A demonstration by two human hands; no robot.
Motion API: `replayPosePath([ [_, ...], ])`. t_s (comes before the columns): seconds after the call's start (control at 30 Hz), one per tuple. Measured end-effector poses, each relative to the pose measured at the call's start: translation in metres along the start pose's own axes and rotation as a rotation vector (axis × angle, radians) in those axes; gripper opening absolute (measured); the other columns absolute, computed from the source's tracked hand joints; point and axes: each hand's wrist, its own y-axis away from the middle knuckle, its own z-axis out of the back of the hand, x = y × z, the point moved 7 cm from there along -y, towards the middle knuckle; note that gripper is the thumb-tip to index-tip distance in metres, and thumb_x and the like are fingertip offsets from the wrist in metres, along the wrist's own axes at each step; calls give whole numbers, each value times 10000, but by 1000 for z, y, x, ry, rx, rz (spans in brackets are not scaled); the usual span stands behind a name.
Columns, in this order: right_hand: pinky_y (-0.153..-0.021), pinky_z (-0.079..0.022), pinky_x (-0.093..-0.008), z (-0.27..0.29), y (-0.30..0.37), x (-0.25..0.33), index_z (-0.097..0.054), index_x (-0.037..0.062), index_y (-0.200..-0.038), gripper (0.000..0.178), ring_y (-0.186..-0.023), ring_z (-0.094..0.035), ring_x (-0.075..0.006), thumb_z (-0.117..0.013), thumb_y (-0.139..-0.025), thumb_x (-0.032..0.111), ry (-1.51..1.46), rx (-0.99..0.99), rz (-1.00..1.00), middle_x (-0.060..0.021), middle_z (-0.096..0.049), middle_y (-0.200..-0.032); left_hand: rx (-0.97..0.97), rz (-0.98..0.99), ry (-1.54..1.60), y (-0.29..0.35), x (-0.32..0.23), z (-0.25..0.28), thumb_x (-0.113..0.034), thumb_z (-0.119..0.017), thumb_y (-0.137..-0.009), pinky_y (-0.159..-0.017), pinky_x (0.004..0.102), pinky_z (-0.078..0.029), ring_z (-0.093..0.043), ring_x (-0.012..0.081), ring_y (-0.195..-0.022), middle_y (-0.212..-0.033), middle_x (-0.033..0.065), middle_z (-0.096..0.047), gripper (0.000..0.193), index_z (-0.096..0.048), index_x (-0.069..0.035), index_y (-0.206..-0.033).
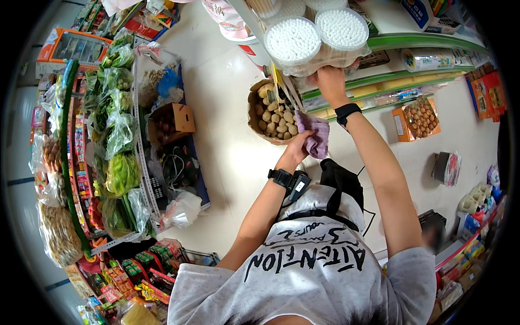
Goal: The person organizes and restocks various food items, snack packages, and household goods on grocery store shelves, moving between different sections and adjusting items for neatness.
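Note:
My left hand (297,147) is closed around a crumpled purple cloth (318,136), held low beside the shelf's corner. My right hand (329,84) reaches up to the shelf and grips the lower edge of a clear-wrapped pack of cotton swabs (293,42). The pack's round tubs show white swab tips packed tight. Its fingers are partly hidden beneath the wrap. Just past the cloth, on the floor, stands a round brown container (254,116) of small brown potatoes (277,122).
Green-edged shelves (401,40) rise ahead on the right, holding a plastic-wrapped roll (428,59). An orange box of eggs (417,119) sits on the floor at right. Along the left runs a rack of bagged vegetables (119,124), with a cardboard box (184,117) beside it.

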Motion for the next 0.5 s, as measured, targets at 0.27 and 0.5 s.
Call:
replayPosePath([
  [0.27,-511,-417,-376,-9,0,-7,-547,58,-531,84,-534,-536,-305,-590,-598,87,-241,-26,-31,-123,-536,-551,-7,-16,11,-2,-4,9,-133,-461,-838,-849,375,-436,-537,232,-935,-1032,114,-544,277,-452,-2,-1082],
  [0.5,-571,-420,-420,3,0,-9,-571,22,-638,94,-597,-536,-345,-579,-674,108,-166,-29,-9,-165,-550,-614,60,-45,54,4,-13,4,-117,-499,-815,-753,327,-473,-565,187,-846,-948,63,-580,247,-494,-22,-1042],
])
